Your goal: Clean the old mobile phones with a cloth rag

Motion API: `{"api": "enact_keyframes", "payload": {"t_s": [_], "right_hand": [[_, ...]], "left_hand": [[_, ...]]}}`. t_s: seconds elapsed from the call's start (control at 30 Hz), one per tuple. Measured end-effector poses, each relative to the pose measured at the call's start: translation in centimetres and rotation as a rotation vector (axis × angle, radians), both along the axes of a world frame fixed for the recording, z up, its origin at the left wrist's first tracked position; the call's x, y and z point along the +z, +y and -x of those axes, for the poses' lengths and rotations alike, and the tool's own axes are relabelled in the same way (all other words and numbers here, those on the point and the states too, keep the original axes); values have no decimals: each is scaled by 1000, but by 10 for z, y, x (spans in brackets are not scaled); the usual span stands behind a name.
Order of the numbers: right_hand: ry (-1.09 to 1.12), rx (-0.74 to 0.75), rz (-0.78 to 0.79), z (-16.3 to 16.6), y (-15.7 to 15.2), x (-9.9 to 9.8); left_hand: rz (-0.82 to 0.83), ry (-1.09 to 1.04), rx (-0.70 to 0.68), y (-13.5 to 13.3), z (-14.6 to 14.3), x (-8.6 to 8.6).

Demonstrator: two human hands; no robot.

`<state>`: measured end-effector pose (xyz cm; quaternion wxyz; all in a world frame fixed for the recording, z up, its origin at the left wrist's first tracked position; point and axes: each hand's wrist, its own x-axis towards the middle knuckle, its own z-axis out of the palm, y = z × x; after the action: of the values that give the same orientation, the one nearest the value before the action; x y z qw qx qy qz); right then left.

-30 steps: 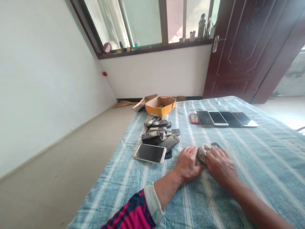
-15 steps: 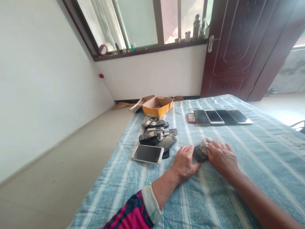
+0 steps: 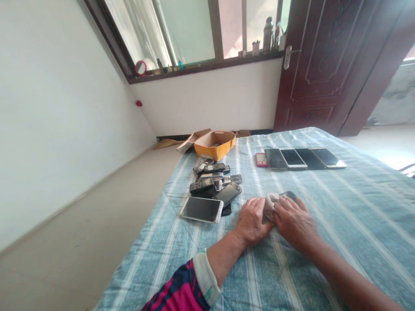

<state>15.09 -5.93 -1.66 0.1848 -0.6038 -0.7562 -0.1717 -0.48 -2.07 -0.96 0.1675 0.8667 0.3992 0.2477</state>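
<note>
A dark mobile phone (image 3: 289, 195) lies on the striped cloth, mostly covered by my hands; only its far right end shows. My left hand (image 3: 253, 221) grips its left end between thumb and fingers. Bunched under the fingers of my right hand (image 3: 293, 220) is a pale cloth (image 3: 270, 206), pressed on the phone's surface close to my left fingers. Left of my hands lies a loose heap of old phones, with a white-framed smartphone (image 3: 201, 209) nearest me and a keypad phone (image 3: 202, 185) behind it.
Beyond my hands, a row of flat phones (image 3: 293, 158) lies beside a small pink phone (image 3: 261, 159). An open orange cardboard box (image 3: 215, 151) stands at the far left of the striped bedspread (image 3: 162, 263). The bedspread's left edge drops to the floor.
My right hand has slid the cloth left along the phone, up to my left fingers. The phone's right end now shows beyond my right hand. My left hand has stayed put.
</note>
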Motion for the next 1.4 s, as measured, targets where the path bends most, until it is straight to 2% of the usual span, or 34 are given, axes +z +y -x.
{"api": "enact_keyframes", "payload": {"t_s": [0.23, 0.6, 0.93, 1.2, 1.4], "right_hand": [[-35, -160, 40, -17, 1, 3], [-51, -18, 16, 1, -4, 5], [-61, -207, 66, -20, -1, 14], [-43, -28, 25, -1, -3, 8], [1, -5, 13, -2, -2, 8]], "left_hand": [[2, 11, 5, -2, 1, 1], [-28, -1, -7, 0, 0, 0], [-24, 24, -1, -1, 2, -2], [-32, 8, -2, 0, 0, -1], [-48, 1, -2, 1, 0, -3]]}}
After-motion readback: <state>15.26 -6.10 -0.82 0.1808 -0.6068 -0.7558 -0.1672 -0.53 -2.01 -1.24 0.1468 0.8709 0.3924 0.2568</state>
